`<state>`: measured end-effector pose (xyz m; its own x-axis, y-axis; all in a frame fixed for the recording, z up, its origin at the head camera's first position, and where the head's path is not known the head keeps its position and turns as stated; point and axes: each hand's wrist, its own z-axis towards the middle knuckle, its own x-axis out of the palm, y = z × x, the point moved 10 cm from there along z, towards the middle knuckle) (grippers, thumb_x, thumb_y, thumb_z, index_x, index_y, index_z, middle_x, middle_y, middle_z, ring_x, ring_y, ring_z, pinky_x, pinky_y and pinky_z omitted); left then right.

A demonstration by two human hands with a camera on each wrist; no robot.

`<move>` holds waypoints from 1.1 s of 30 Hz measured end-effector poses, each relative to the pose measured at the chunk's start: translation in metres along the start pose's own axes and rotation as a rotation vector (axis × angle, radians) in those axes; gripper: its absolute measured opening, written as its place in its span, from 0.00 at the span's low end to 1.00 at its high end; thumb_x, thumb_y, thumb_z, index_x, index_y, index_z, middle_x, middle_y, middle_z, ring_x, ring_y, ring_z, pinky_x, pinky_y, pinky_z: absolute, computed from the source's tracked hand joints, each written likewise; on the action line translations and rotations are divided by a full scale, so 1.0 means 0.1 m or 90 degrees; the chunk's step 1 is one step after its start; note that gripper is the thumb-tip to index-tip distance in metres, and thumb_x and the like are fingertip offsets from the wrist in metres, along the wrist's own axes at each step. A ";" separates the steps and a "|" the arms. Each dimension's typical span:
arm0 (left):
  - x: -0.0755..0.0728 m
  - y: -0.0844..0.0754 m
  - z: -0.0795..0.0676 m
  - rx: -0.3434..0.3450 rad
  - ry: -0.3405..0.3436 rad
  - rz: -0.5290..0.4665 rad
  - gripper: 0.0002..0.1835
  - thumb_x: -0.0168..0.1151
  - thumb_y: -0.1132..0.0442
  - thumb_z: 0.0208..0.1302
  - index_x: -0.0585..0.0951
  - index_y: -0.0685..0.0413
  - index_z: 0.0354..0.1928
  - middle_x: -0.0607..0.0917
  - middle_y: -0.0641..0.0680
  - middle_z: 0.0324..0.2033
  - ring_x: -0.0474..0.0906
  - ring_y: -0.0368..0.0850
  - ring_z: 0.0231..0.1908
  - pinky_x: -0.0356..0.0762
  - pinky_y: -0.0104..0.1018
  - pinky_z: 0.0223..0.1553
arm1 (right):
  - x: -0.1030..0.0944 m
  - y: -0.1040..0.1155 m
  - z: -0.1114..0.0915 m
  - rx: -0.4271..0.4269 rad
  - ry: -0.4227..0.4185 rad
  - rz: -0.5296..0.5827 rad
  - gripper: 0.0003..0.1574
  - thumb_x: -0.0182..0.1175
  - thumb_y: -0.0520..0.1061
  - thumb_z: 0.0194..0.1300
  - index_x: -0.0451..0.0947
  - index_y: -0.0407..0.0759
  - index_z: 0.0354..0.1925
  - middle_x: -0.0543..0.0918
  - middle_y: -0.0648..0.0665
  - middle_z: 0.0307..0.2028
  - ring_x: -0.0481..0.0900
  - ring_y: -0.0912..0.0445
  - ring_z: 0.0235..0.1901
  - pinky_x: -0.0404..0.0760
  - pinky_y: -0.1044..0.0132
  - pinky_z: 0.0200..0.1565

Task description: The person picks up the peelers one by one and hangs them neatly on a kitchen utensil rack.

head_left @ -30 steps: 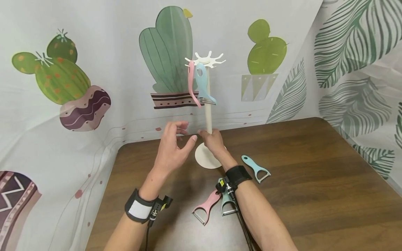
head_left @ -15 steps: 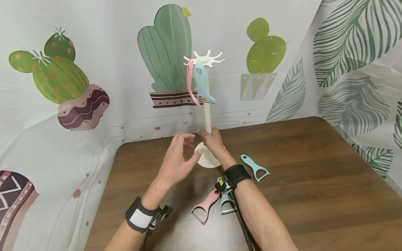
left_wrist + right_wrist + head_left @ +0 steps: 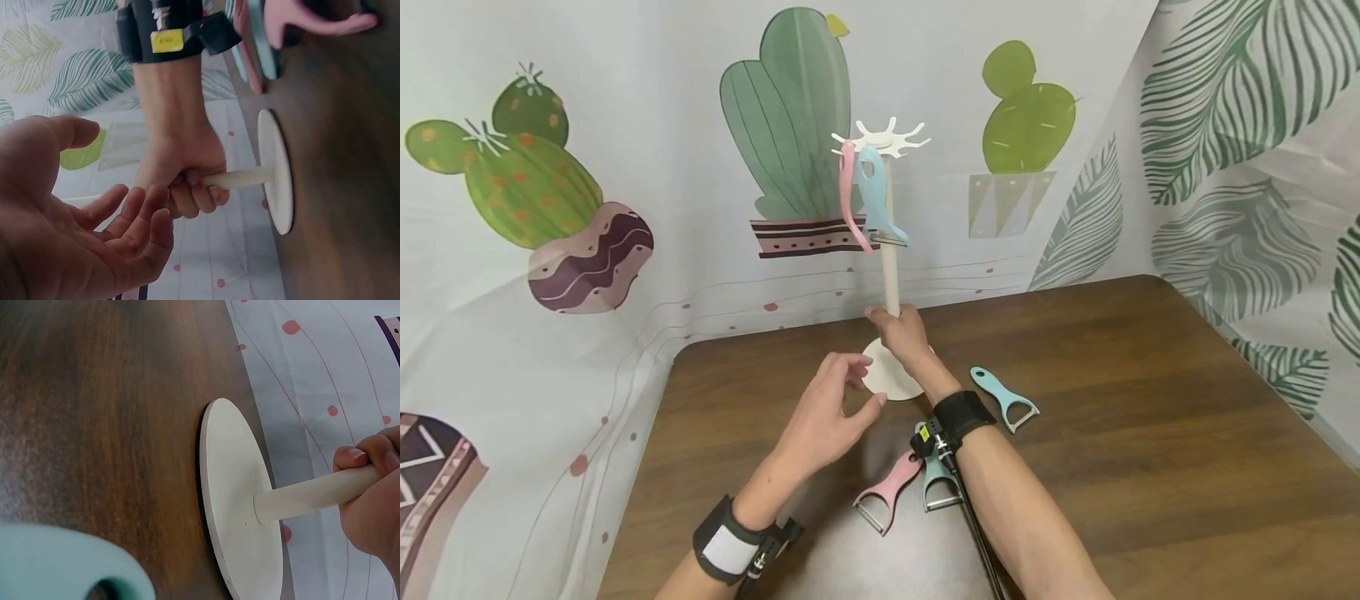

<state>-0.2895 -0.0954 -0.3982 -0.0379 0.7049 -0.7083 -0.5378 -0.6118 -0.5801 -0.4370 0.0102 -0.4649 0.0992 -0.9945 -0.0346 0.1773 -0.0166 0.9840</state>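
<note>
A cream stand (image 3: 889, 275) with a round base and a ring of hooks on top stands upright at the back of the table. My right hand (image 3: 904, 337) grips its post low down; the right wrist view shows fingers curled round the post above the base (image 3: 240, 500). From the hooks hang a pink peeler (image 3: 847, 192) and a light blue peeler (image 3: 874, 196). My left hand (image 3: 827, 408), fingers loosely bent and holding nothing, hovers left of the base. Nearer me lie a pink peeler (image 3: 891, 490) and a green peeler (image 3: 938, 482), the latter partly behind the right wrist strap.
Right of my right wrist, another blue peeler (image 3: 1003, 398) lies on the brown wooden table (image 3: 1150, 433). A white cloth printed with cacti and leaves (image 3: 925, 67) hangs behind the table's back edge. A black cable (image 3: 973, 525) runs along my right forearm.
My left hand has come down and slightly right, from beside the post to the left of the base. My right hand keeps its grip on the post. The head view has shifted slightly.
</note>
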 end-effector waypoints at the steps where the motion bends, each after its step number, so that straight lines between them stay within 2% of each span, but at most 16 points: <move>1: 0.02 0.00 -0.02 -0.001 0.005 0.001 0.27 0.66 0.52 0.60 0.72 0.55 0.58 0.73 0.47 0.45 0.75 0.42 0.43 0.76 0.40 0.43 | 0.00 0.00 0.00 0.000 0.000 0.000 0.30 0.55 0.53 0.68 0.62 0.46 0.12 0.58 0.52 0.09 0.53 0.58 0.10 0.50 0.66 0.14; 5: 0.14 0.02 -0.12 -0.009 0.031 0.018 0.27 0.66 0.51 0.60 0.72 0.53 0.58 0.73 0.45 0.43 0.75 0.40 0.41 0.75 0.36 0.41 | -0.01 0.01 0.00 0.001 0.000 0.001 0.30 0.55 0.52 0.68 0.61 0.47 0.11 0.58 0.52 0.08 0.53 0.59 0.10 0.50 0.66 0.14; 13: 0.38 0.05 -0.31 -0.029 0.097 0.042 0.29 0.65 0.47 0.60 0.72 0.55 0.59 0.76 0.51 0.48 0.76 0.44 0.42 0.77 0.38 0.41 | 0.00 -0.01 0.01 0.007 0.007 0.005 0.32 0.54 0.51 0.69 0.58 0.47 0.10 0.56 0.53 0.08 0.51 0.58 0.09 0.50 0.67 0.13; 24: 0.54 0.07 -0.47 -0.045 0.150 0.068 0.32 0.65 0.45 0.60 0.71 0.55 0.61 0.75 0.51 0.50 0.76 0.42 0.41 0.77 0.38 0.39 | 0.00 -0.02 -0.01 0.021 0.010 0.029 0.32 0.55 0.50 0.70 0.59 0.47 0.10 0.56 0.54 0.08 0.52 0.59 0.10 0.51 0.67 0.14; 33: 0.67 0.10 -0.55 -0.064 0.191 0.114 0.34 0.65 0.45 0.59 0.71 0.55 0.63 0.75 0.51 0.52 0.77 0.44 0.46 0.78 0.43 0.46 | 0.03 0.34 -0.18 0.025 0.038 0.011 0.30 0.51 0.43 0.72 0.60 0.40 0.12 0.57 0.54 0.08 0.53 0.62 0.09 0.53 0.69 0.14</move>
<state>-0.2511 -0.0741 -0.4733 0.1327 0.4555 -0.8803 -0.4596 -0.7586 -0.4618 -0.4132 0.0082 -0.4352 0.1605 -0.9867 -0.0272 0.1373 -0.0050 0.9905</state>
